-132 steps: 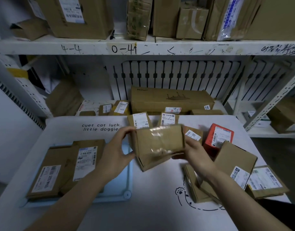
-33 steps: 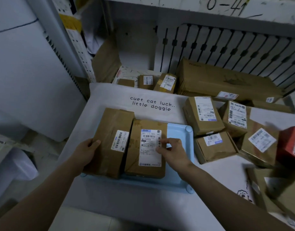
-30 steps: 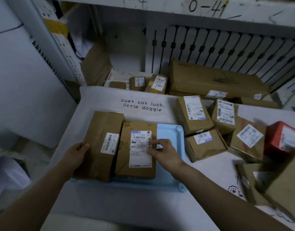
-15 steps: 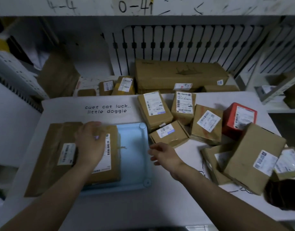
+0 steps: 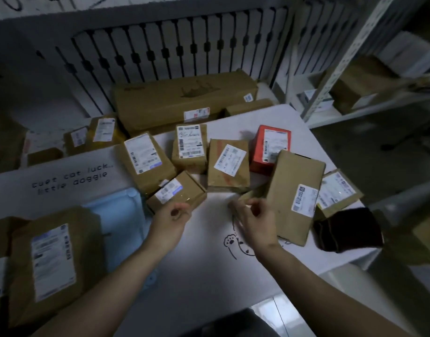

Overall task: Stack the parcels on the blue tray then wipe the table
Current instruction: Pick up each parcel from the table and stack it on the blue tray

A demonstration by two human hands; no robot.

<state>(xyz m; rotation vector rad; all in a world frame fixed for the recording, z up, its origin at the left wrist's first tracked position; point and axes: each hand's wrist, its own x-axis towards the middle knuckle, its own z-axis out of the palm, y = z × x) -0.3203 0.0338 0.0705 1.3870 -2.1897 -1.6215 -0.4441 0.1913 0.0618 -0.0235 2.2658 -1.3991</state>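
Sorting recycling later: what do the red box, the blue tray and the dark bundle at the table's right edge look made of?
Red box: likely matte printed cardboard, creased edges. Blue tray: probably smooth plastic, moulded rounded corner. Dark bundle: seemingly folded cloth, soft layered folds.

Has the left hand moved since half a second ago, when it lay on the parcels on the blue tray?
Yes. The left hand has left the tray parcels and crossed right, past the blue tray, to the small brown box beside it.
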